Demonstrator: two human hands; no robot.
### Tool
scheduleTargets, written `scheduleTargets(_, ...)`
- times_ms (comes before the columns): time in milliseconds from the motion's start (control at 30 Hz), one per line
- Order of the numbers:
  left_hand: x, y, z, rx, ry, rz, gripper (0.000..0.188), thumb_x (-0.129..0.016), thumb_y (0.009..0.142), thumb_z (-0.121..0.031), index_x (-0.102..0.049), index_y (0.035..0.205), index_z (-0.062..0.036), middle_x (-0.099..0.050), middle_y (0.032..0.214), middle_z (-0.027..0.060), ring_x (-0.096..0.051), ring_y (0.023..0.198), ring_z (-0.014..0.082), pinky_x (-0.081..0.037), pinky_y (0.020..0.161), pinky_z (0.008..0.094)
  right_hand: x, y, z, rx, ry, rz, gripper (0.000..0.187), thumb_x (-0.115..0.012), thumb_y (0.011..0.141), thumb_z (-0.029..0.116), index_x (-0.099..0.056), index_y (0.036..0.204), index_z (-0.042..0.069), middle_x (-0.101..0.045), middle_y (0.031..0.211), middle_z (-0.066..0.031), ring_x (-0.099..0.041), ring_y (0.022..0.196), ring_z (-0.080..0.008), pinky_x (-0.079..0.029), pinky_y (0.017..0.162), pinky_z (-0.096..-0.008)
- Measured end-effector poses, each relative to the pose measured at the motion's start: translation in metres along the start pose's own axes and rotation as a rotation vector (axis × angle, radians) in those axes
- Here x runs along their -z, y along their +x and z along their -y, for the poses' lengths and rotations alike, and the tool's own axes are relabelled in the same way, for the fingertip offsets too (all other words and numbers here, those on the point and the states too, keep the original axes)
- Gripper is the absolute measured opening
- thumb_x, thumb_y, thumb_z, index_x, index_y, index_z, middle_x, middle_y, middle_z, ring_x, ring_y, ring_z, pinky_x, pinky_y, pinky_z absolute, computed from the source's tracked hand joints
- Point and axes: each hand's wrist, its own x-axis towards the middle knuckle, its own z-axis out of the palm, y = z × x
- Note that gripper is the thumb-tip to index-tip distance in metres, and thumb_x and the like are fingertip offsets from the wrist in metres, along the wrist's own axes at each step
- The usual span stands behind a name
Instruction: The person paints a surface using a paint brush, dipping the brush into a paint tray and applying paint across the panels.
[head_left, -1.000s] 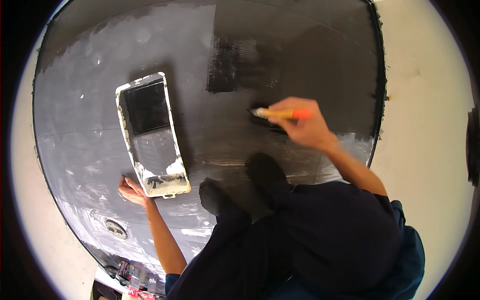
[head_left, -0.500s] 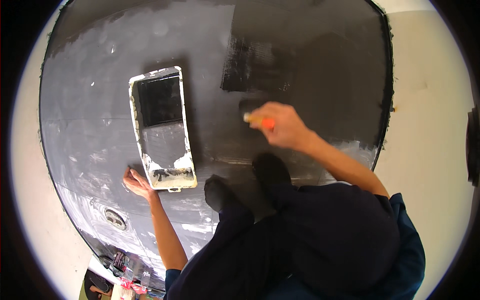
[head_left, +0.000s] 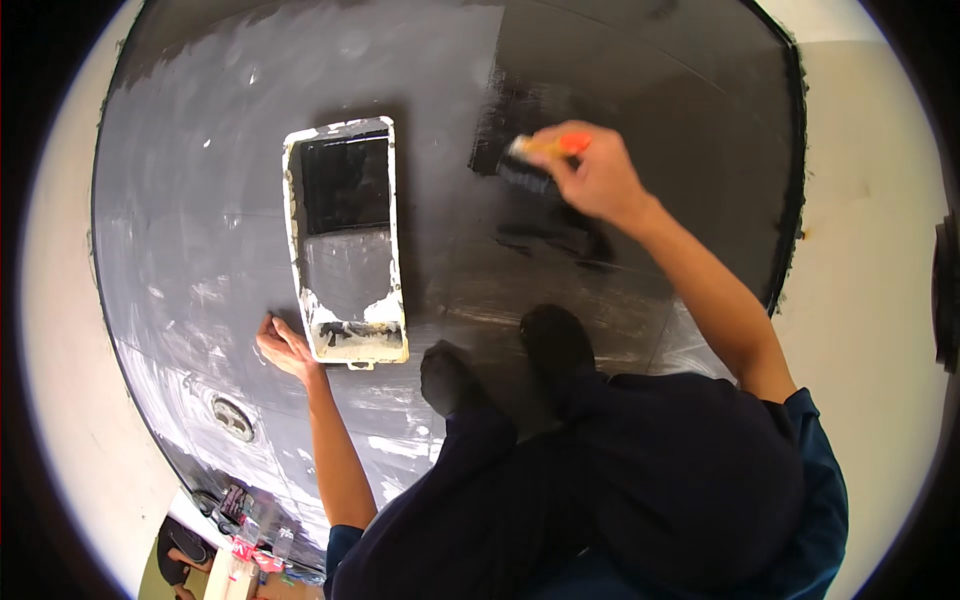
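In my right hand (head_left: 600,178) is a paintbrush (head_left: 548,147) with a yellow and orange handle, its bristles down on the dark floor (head_left: 440,180). Glossy wet black streaks lie around and below the brush. To the left stands a long white-rimmed paint tray (head_left: 397,250), smeared with white and black, with black paint (head_left: 348,185) pooled in its far part. My left hand (head_left: 287,348) is beside the tray's near left corner, low to the floor, with loosely bent fingers and nothing visible in them. Whether it touches the tray is hard to tell.
My dark-socked feet (head_left: 557,345) stand on the floor just right of the tray. A round drain cover (head_left: 233,419) lies at the lower left. Beyond it are bottles (head_left: 245,545) and another person (head_left: 182,558). Pale walls (head_left: 860,200) border the floor.
My right hand has moved the brush away from me and slightly right, and fresh wet black marks show on the floor. The view has shifted slightly; my left hand stays by the tray.
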Motion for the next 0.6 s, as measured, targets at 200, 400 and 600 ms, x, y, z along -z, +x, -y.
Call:
scheduleTargets(200,0.004,-0.001,-0.013,-0.002,-0.064,0.021,0.045,-0.056,0.108,-0.044,-0.064,0.121,-0.0017,-0.063,0.104,0.0137,-0.057,0.097,0.0303,-0.047,0.09,0.0444,0.021,0.04,-0.01,-0.131,-0.09,-0.156,0.016,-0.077,0.09,0.008,-0.078,0.106,0.005,-0.077,0.099,-0.0091,-0.073,0.081,-0.0247,-0.058,0.067,-0.0344)
scheduleTargets(400,0.003,-0.002,-0.009,0.022,-0.034,0.013,0.041,-0.058,0.107,-0.041,-0.064,0.119,-0.0015,-0.061,0.1,0.0127,-0.056,0.093,0.0292,-0.046,0.086,0.0451,-0.033,-0.069,0.048,0.141,-0.113,0.26,0.031,-0.085,0.083,0.012,-0.076,0.113,0.009,-0.076,0.101,-0.0082,-0.073,0.092,-0.0278,-0.059,0.08,-0.0364)
scheduleTargets(600,0.001,-0.002,-0.006,-0.004,-0.01,-0.014,0.041,-0.06,0.106,-0.038,-0.064,0.119,0.0011,-0.06,0.098,0.014,-0.055,0.089,0.0286,-0.046,0.083,0.0434,-0.033,-0.055,0.074,-0.047,0.237,0.158,0.016,-0.081,0.088,0.01,-0.079,0.103,0.006,-0.076,0.095,-0.0097,-0.073,0.08,-0.0252,-0.058,0.07,-0.0333)
